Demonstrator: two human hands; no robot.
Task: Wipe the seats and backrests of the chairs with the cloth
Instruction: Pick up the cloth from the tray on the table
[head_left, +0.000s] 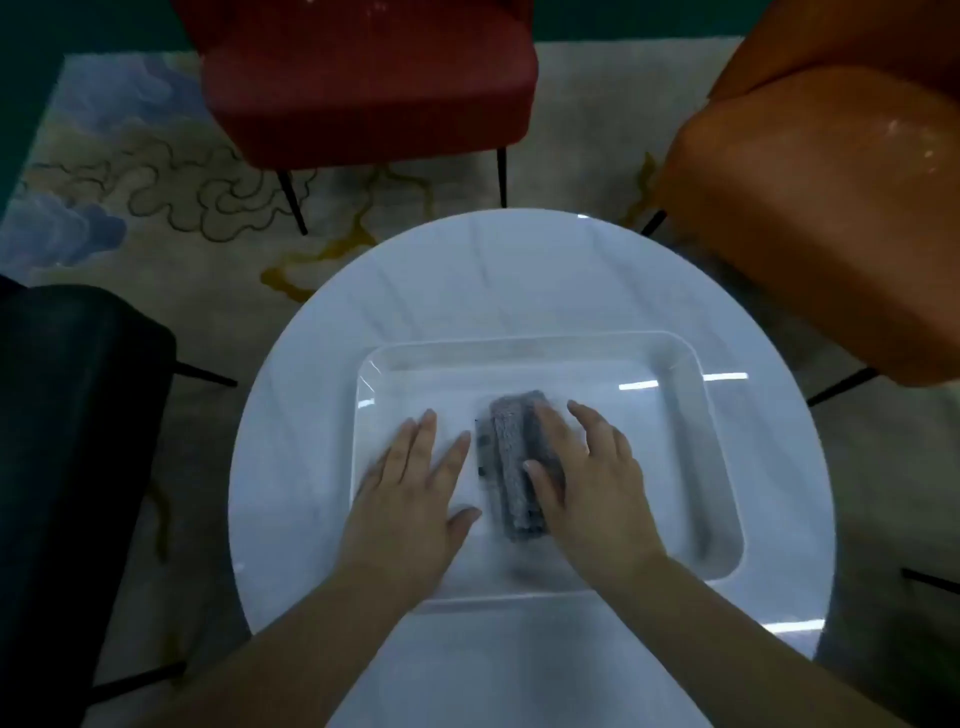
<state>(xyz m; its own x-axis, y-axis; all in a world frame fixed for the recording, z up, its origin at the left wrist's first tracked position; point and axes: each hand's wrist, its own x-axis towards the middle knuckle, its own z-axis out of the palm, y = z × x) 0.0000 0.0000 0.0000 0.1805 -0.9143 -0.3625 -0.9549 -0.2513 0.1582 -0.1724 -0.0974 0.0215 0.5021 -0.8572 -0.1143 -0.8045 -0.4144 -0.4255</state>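
**Both hands at the folded cloth in the tray**

Two bare forearms reach in from the near edge over the round white bench (291, 467). The left hand (410, 499) lies flat in the clear rectangular tray (691, 467), its grip apart with fingers straight and spread, just beside the cloth. The right hand (587, 483) rests on the grey folded cloth (511, 457), thumb laid across its near part and fingers over its right side; they look only loosely bent, though blur hides whether they pinch it. The cloth lies near the tray's middle, long side pointing away.

Beyond the bench, on a patterned rug (130, 171), stand a dark chair (72, 415) at left, an orange chair (821, 208) at right with pale marks on its seat, and a red chair (369, 83) farthest off.
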